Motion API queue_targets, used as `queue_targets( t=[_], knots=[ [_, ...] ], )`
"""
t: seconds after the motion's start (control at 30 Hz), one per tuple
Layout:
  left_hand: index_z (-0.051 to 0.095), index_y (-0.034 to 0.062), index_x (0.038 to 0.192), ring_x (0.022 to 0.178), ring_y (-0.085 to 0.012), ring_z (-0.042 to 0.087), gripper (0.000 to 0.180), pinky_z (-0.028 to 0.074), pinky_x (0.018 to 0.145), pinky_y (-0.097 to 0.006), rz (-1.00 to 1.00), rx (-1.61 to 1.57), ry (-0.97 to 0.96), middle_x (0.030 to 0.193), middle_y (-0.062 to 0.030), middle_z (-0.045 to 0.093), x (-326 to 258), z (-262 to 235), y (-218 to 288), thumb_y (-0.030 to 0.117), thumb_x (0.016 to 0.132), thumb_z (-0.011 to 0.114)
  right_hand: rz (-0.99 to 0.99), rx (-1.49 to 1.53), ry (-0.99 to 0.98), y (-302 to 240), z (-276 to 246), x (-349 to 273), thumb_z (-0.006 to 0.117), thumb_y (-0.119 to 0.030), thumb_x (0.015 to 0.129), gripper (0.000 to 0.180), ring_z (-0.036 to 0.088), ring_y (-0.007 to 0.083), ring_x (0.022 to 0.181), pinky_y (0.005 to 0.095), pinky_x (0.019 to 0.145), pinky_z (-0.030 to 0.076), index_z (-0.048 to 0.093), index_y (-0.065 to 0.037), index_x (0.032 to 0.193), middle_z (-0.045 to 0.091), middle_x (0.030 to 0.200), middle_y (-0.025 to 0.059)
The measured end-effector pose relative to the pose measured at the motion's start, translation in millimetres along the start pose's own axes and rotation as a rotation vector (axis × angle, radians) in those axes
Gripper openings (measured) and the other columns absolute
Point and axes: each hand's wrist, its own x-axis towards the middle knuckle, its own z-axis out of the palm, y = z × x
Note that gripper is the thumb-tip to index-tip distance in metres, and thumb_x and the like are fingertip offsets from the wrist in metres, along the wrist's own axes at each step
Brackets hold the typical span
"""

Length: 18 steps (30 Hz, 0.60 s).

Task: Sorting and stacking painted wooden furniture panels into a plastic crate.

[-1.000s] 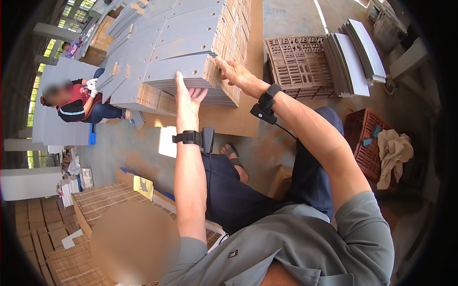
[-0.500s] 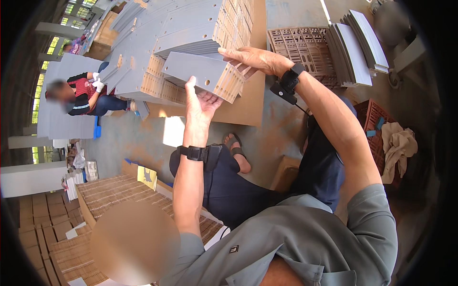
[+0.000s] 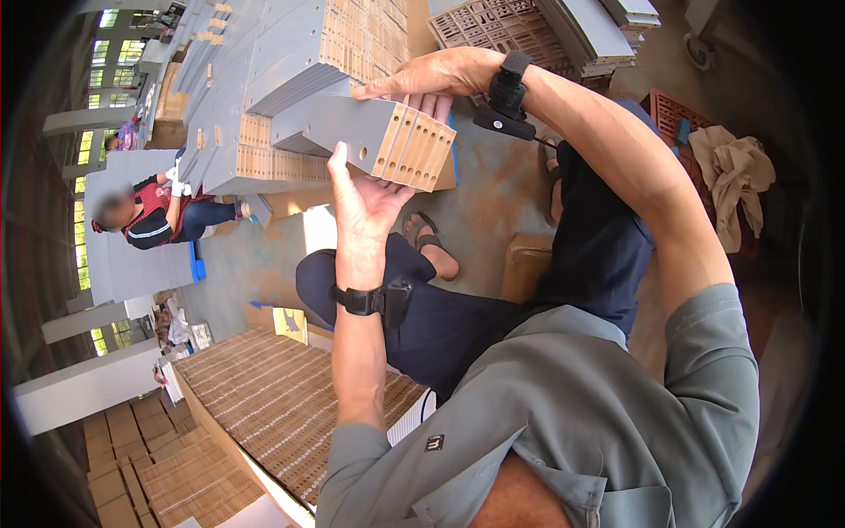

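Between my two hands is a small stack of grey-faced boards (image 3: 350,123) with bare brown edges full of drilled holes. My left hand (image 3: 365,201) is closed on it from below, with the thumb up against the grey face and the fingers under the lower edge. My right hand (image 3: 431,81) grips the far upper side, its thumb along the top and its fingertips behind the drilled edges. The held boards are tilted and stand in front of a big pile of like boards (image 3: 286,66). Whether their far ends still touch the pile is hard to see.
A brown slotted plastic pallet (image 3: 493,31) and more stacked boards (image 3: 576,44) lie beyond my right arm. A large block of brown drilled-edge boards (image 3: 264,387) sits at lower left. Another person in white gloves (image 3: 176,187) works at far left. A cardboard box (image 3: 528,264) stands by my legs.
The held boards have come nearer to me and out from the pile, and their drilled edges now show more fully. Both hands keep their grip. The whole view has shifted.
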Motion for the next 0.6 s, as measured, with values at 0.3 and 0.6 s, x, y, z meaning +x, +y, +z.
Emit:
queue_targets(
  t=[0.3, 0.6],
  knots=[
    [0.031, 0.0063, 0.151, 0.138, -0.0343, 0.036, 0.096, 0.034, 0.111, -0.057, 0.014, 0.052, 0.033, 0.147, -0.0209, 0.036, -15, 26, -15, 0.065, 0.083, 0.063, -0.005, 0.048, -0.077, 2, -13, -35, 0.063, -0.071, 0.083, 0.082, 0.074, 0.0279, 0.066, 0.0367, 0.058, 0.063, 0.067, 0.007, 0.110, 0.071, 0.090, 0.0244],
    [0.031, -0.0038, 0.142, 0.126, -0.0251, 0.047, 0.087, 0.039, 0.110, -0.047, 0.582, 0.432, -0.324, 0.137, -0.0148, 0.042, 64, 27, 4, 0.046, 0.085, 0.075, -0.253, -0.110, 0.116, 8, -40, -22, 0.074, -0.069, 0.075, 0.101, 0.056, 0.0325, 0.125, 0.0464, 0.104, 0.047, 0.052, 0.009, 0.135, 0.060, 0.129, 0.0260]
  ],
)
